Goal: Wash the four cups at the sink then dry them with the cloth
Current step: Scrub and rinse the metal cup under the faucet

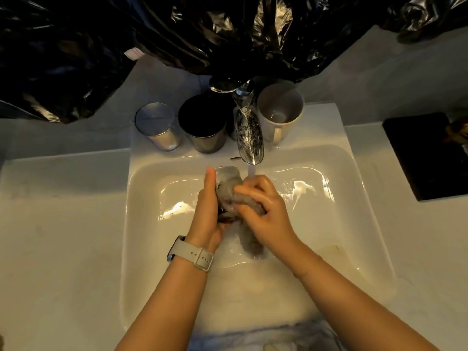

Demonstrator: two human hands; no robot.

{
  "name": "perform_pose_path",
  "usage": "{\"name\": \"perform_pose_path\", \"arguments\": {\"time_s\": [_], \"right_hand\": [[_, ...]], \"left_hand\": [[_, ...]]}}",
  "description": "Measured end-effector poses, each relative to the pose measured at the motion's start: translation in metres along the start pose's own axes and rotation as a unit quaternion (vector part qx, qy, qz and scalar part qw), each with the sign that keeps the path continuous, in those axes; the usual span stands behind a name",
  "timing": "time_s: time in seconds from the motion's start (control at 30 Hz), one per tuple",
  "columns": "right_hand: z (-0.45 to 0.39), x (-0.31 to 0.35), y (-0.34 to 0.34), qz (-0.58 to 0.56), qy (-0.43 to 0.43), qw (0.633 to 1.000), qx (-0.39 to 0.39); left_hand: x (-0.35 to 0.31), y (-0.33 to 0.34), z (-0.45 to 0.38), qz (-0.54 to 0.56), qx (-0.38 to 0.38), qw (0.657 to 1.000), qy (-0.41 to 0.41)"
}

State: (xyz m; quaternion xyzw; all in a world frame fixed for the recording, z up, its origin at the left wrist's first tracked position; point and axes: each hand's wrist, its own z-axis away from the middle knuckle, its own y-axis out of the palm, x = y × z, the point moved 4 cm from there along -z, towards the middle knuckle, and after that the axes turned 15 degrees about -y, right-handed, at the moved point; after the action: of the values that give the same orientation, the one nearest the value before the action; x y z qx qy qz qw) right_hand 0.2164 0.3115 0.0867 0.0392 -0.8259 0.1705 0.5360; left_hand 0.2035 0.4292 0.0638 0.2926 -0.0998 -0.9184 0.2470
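Over the sink [141,224], under the running tap [248,138], the left hand [207,214] grips a clear cup [226,174], likely so water rinses it. The right hand [266,211] presses a grey cloth [249,239] against its side, fingers curled round the fabric; the cup lies between both palms. Three more cups, a glass tumbler [158,127], a dark metal cup [203,125] and a white mug [279,110], wait on the rim behind, seemingly out of the way.
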Motion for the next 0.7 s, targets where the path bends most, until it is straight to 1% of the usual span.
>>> {"name": "perform_pose_path", "arguments": {"time_s": [0.07, 0.17, 0.23, 0.33, 0.43, 0.5, 0.53, 0.63, 0.7], "right_hand": [[-0.014, -0.010, -0.006, -0.007, 0.033, 0.999, -0.031], [-0.007, -0.020, -0.013, -0.022, 0.063, 0.997, -0.049], [0.007, -0.016, -0.014, -0.051, 0.081, 0.993, -0.063], [0.013, -0.007, -0.022, -0.044, 0.070, 0.993, -0.090], [0.007, -0.004, -0.030, -0.034, 0.058, 0.993, -0.098], [0.004, 0.000, -0.033, -0.021, 0.043, 0.995, -0.091], [0.004, 0.002, -0.033, -0.012, 0.033, 0.996, -0.079], [0.004, 0.009, -0.025, 0.022, 0.002, 0.999, -0.033], [0.000, 0.010, -0.021, 0.036, -0.006, 0.999, -0.023]], "left_hand": [[-0.003, 0.003, 0.004, -0.004, 0.011, 1.000, 0.012], [0.000, 0.003, 0.005, -0.003, 0.046, 0.999, -0.017], [0.004, 0.003, 0.003, -0.005, 0.052, 0.998, -0.026], [0.007, 0.008, 0.006, -0.034, 0.050, 0.998, -0.007], [0.004, 0.008, 0.009, -0.075, 0.022, 0.996, 0.037], [-0.004, 0.005, 0.009, -0.101, 0.011, 0.992, 0.072], [-0.008, 0.005, 0.010, -0.097, 0.012, 0.992, 0.075], [-0.012, 0.015, 0.016, -0.104, 0.054, 0.993, 0.032], [-0.009, 0.021, 0.016, -0.096, 0.069, 0.993, 0.025]]}}
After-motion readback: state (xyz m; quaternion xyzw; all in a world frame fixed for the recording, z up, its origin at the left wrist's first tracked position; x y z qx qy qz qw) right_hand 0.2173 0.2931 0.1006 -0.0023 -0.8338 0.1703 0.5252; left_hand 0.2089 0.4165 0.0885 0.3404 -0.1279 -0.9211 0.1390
